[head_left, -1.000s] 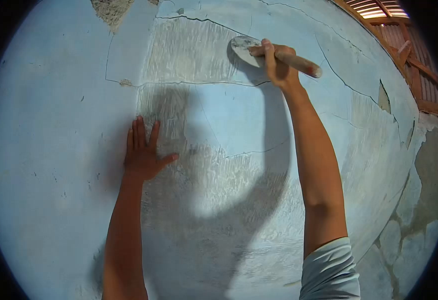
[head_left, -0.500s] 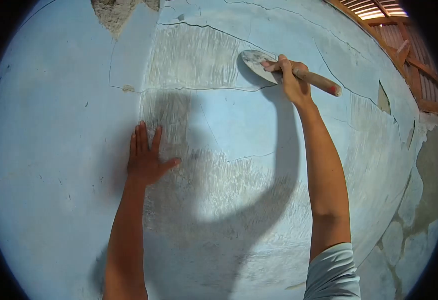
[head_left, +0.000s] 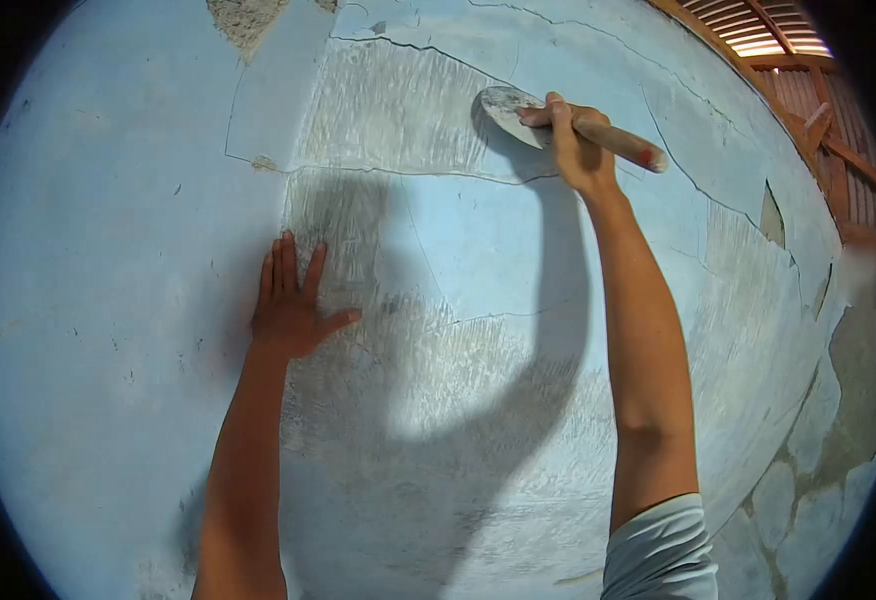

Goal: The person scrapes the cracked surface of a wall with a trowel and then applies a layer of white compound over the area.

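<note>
A person faces a pale blue plastered wall that fills nearly the whole frame. The right hand, raised in the upper centre-right of the frame, is wrapped tightly around the wooden handle of a trowel. The handle points toward the upper right and ends in a red tip; the grey metal blade lies against the wall just left of the fingers, over a scraped, whitish patch. Whether the blade sits flat or on its edge is hard to tell from this angle. The left hand, at centre-left, rests flat on the wall with fingers spread and empty, well apart from the trowel. Long cracks run across the paint between the hands. At the upper left bare grey render shows. Wooden slats appear at the upper right edge.
</note>
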The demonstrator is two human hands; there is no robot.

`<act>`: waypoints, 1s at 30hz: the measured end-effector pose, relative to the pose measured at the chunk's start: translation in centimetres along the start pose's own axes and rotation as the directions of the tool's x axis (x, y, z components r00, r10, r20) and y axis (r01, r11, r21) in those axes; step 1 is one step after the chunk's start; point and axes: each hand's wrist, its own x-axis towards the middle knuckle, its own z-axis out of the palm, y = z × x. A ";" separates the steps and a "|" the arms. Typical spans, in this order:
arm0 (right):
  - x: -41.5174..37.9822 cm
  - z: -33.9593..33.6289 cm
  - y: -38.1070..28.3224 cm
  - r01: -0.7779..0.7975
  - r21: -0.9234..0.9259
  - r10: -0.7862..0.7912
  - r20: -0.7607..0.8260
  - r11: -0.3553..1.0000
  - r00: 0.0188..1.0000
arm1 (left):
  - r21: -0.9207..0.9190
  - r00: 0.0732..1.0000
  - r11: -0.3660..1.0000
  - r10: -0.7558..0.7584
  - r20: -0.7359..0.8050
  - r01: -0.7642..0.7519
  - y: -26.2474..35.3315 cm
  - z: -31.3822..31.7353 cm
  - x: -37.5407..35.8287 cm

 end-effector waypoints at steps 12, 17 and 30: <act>-2.4 -1.8 1.0 -0.093 0.080 0.096 -0.026 0.992 0.995 | 0.022 1.000 1.000 -0.007 0.022 0.007 -0.4 0.2 0.0; -1.1 -0.1 -0.2 -0.068 0.019 0.068 -0.025 0.998 0.997 | 0.008 1.000 1.000 -0.010 0.019 0.010 0.2 -0.2 -0.1; -3.6 -2.3 2.1 -0.004 0.037 0.004 0.004 0.999 1.000 | 0.049 1.000 0.999 -0.012 -0.005 0.012 -0.2 0.7 0.2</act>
